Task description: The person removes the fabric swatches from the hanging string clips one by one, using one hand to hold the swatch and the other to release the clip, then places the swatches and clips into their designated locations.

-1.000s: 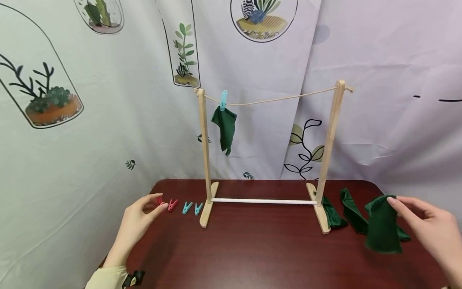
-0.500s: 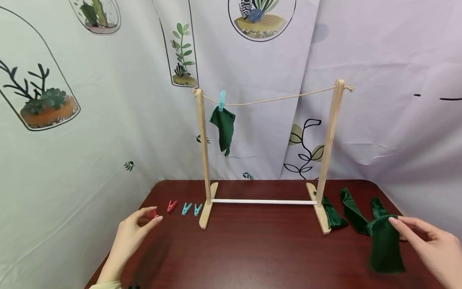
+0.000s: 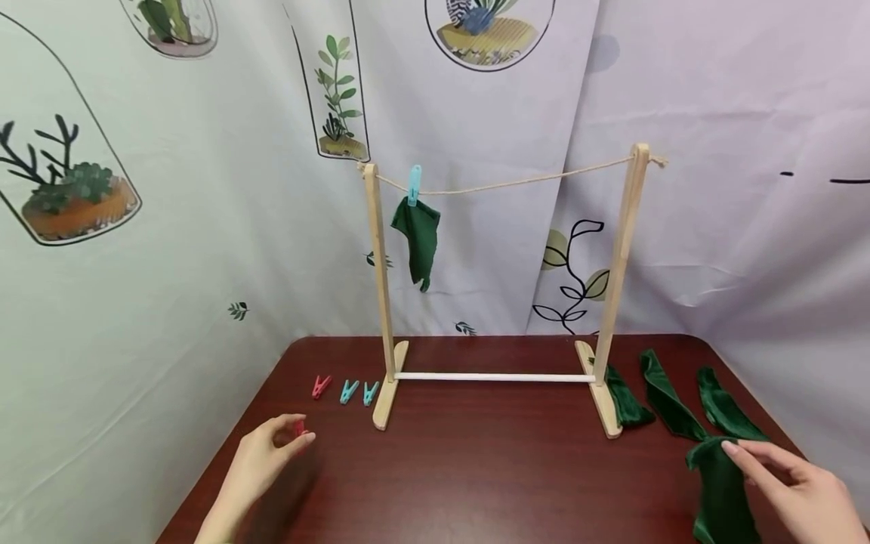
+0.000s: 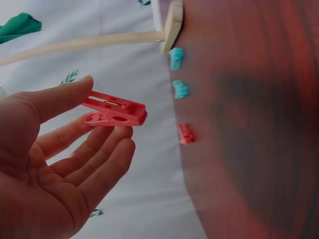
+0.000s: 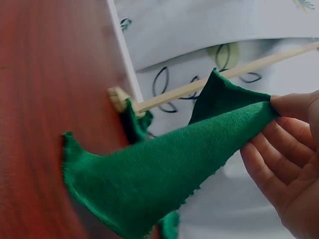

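Between thumb and forefinger my left hand pinches a red clothespin above the table's left side. My right hand holds a green velvety cloth by one edge, pinched by thumb and fingers, and the rest of the cloth hangs down at the table's right. Another green cloth hangs from the rope, clipped by a light blue clothespin. Beyond my left hand lie a red clothespin and two light blue clothespins.
A wooden frame with two posts and a white bottom bar stands on the dark red table. More green cloths lie by its right foot and farther right. A printed curtain hangs behind.
My left hand has drawn back toward me with the red clothespin, away from the others. The right hand has lowered and come nearer with its cloth, uncovering another cloth on the table.
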{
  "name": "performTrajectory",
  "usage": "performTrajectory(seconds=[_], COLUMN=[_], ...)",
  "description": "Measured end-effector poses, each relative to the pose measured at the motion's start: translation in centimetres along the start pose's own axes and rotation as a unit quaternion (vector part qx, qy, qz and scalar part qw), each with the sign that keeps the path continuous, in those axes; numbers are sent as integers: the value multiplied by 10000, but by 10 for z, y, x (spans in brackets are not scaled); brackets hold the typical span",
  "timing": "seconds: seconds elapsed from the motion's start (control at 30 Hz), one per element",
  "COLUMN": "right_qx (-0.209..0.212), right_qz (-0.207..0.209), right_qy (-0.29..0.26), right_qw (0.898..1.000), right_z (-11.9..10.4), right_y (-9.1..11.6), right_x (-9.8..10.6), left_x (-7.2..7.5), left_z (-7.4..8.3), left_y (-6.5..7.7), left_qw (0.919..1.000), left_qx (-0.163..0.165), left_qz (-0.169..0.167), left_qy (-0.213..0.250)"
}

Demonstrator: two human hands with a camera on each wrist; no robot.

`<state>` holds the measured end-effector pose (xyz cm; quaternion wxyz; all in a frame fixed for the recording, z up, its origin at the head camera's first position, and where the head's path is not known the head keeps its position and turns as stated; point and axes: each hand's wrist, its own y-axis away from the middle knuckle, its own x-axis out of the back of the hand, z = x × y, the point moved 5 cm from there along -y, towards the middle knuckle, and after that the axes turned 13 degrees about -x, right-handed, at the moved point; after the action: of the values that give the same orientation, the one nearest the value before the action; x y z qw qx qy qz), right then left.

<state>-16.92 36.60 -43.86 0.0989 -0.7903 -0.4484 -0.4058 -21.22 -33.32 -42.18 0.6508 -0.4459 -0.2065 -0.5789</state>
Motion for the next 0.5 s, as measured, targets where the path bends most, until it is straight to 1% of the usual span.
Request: performTrajectory(seconds=[0.1,0.2,0.27,0.37,0.5], right_qx=[-17,207,445,826,1059], right_qz=[-239,-411,-492,-501,-472], right_qy=[-22,35,163,355,371], right_qw=[9997,9989,9977,9947,9926], right_z=[5,5,3,-1,-7], right_y=[-8,-16,-19,-24,-30], right_x=[-9,-17,-21,-24,-28], left_x=[-8,-14,-17,-23,-28], left_z=[-3,-6,-8,-10,-12], left_y=[0,0,-1,-3,-7], left_qw=[9997,9992,9991,9987,9984], left_qx=[121,209,218,261,285], left_qz=[-193,-312,-354,-411,-455], left_qy=[110,141,130,149,177])
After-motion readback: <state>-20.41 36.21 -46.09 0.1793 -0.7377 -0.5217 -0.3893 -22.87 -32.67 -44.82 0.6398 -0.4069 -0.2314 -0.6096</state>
